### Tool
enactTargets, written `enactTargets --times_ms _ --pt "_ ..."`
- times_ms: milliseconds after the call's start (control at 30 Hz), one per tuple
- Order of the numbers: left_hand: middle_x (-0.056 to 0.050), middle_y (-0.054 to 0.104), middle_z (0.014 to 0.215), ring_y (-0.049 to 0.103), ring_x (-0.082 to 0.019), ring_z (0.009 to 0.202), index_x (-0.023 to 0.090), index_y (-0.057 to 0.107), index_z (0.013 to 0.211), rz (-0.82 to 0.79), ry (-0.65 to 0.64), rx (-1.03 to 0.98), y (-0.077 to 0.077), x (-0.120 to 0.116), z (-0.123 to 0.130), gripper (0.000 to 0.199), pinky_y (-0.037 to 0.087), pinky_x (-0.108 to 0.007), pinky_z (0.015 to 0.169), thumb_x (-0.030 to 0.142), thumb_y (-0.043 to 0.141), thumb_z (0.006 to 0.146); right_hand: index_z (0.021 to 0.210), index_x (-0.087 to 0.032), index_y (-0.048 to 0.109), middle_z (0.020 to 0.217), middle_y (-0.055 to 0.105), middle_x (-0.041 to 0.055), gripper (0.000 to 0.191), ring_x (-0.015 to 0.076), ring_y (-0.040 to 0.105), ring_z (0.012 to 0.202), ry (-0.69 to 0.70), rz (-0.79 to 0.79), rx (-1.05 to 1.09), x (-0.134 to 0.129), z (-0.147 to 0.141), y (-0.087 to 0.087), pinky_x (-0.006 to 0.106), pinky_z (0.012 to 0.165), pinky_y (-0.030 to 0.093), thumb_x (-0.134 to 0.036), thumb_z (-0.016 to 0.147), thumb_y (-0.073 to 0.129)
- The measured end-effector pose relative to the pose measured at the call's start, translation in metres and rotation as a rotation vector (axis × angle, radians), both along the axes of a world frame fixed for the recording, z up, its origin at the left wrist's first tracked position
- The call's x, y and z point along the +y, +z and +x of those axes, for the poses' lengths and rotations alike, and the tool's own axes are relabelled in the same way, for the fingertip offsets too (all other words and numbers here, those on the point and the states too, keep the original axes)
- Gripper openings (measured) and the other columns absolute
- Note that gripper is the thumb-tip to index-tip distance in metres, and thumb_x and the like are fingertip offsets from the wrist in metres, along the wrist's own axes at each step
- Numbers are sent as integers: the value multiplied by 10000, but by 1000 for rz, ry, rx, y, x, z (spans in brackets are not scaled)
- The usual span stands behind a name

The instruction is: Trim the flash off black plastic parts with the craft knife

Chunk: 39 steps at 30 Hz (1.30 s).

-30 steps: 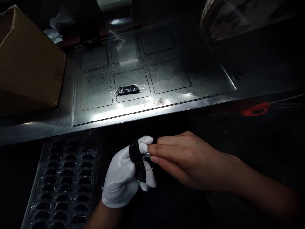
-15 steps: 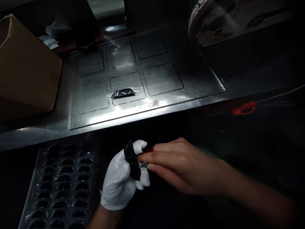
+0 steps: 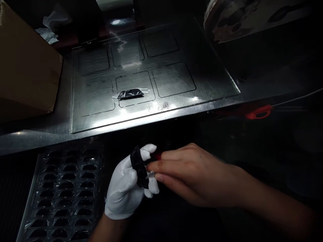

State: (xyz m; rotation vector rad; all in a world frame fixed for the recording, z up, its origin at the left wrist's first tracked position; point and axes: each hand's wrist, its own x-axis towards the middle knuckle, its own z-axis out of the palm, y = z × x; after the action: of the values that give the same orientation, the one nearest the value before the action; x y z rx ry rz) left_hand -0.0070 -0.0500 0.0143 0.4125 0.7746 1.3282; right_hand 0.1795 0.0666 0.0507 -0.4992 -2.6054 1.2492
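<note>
My left hand (image 3: 123, 190), in a white glove, is closed around a glossy black, roughly half-moon-shaped piece (image 3: 139, 166) with its long side tilted upright. Bare and pinched, my right hand (image 3: 188, 173) holds a small pointed metal blade (image 3: 150, 174) between thumb and index finger, right at the right edge of the black piece. A bit of red shows behind the right fingers; whether it belongs to the blade I cannot tell. A similar black piece in clear film (image 3: 130, 93) lies on the glass sheet (image 3: 176, 102) on the metal bench.
At lower left, a clear tray (image 3: 75, 183) holds several rows of film-wrapped black pieces. A cardboard box (image 3: 30, 70) stands at the bench's left. To the right lie a red handle-like object (image 3: 259, 112) with a pale cord, and a worn carton (image 3: 239, 20) further back. The bench edge (image 3: 126, 129) is above my hands.
The view has shifted slightly, so the bench sits a little higher. Both hands keep their grips; the blade has turned a little against the black piece's edge.
</note>
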Motion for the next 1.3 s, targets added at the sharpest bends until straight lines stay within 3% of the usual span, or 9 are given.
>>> enactTargets --times_ms 100,300,367,433,533,733,967,1167,1300 --pt "-132 623 1441 685 -66 639 233 713 1303 -5 9 2 0 2 0 360 524 -145 526 368 627 981 1273 -232 692 1013 752 13 265 126 690 835 3 -87 57 4 6 4 250 711 525 -248 1055 541" --pt "-144 605 1486 664 -61 597 225 726 1294 12 18 86 1 5 -2 379 502 -166 511 410 620 981 1420 -306 622 1069 729 20 393 150 698 912 -207 -103 88 21 16 12 263 773 577 -208 1047 547" --pt "-137 704 1339 660 -75 588 233 713 1310 5 10 91 2 5 -3 398 491 -173 516 429 629 973 1438 -328 608 1102 720 21 413 154 687 967 -192 -61 95 24 15 14 273 809 579 -204 1050 541" --pt "-113 789 1033 652 -96 577 219 708 1297 -28 -24 107 5 5 -4 416 485 -177 532 460 643 965 1430 -313 616 1090 722 27 406 160 672 994 -167 2 114 26 12 14 284 820 574 -197 1047 549" --pt "-55 721 686 622 -110 554 179 725 1208 -112 -103 137 12 5 -5 428 497 -181 555 504 686 934 1393 -234 647 1091 741 47 369 179 660 998 -139 131 109 27 7 16 311 816 566 -200 1031 584" --pt "-55 714 983 660 -118 620 217 741 1136 -194 -58 200 22 5 -4 376 537 -197 537 479 772 866 1320 -212 698 1082 765 25 302 175 655 951 -101 282 19 30 1 23 317 791 547 -265 1050 574" --pt "-49 697 687 643 -157 586 171 741 1035 -369 -96 340 32 11 -1 322 557 -232 568 432 799 855 1296 -259 721 1013 768 14 301 172 653 892 -92 369 -77 32 -6 27 302 751 536 -335 1072 535" --pt "-69 705 793 658 -165 652 154 748 1063 -404 -135 355 33 13 -2 263 550 -234 578 356 751 896 1275 -228 733 984 769 41 287 201 671 887 -101 459 -153 29 -6 25 331 748 549 -283 1049 565" --pt "-97 715 1005 687 -163 689 168 747 1100 -346 -132 238 29 12 -7 302 534 -219 564 383 755 889 1277 -162 704 1027 780 56 282 194 699 922 -143 430 -7 29 -2 20 320 799 563 -257 1051 564"
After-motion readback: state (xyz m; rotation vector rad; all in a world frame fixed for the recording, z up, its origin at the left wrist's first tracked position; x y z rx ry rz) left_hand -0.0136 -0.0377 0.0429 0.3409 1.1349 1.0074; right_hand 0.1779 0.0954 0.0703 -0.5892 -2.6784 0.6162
